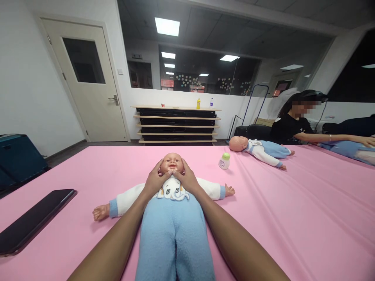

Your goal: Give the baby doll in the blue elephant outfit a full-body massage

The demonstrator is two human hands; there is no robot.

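A baby doll (175,218) lies on its back on the pink-covered table, its head at the far end and its arms spread wide. It wears a white top with an elephant face and light-blue trousers. My left hand (155,180) cups the left side of the doll's head, and my right hand (188,179) cups the other side. Both thumbs meet just below its mouth, at the chin. Most of my fingertips are hidden behind the head. The doll's legs run toward me between my forearms.
A black phone (36,218) lies at the left of the pink cloth (263,234). A small bottle with a green cap (224,161) stands right of the doll. Beyond are a second doll (268,149) and a seated person (293,125) reaching toward blue clothing. Stacked boards (177,127) stand behind.
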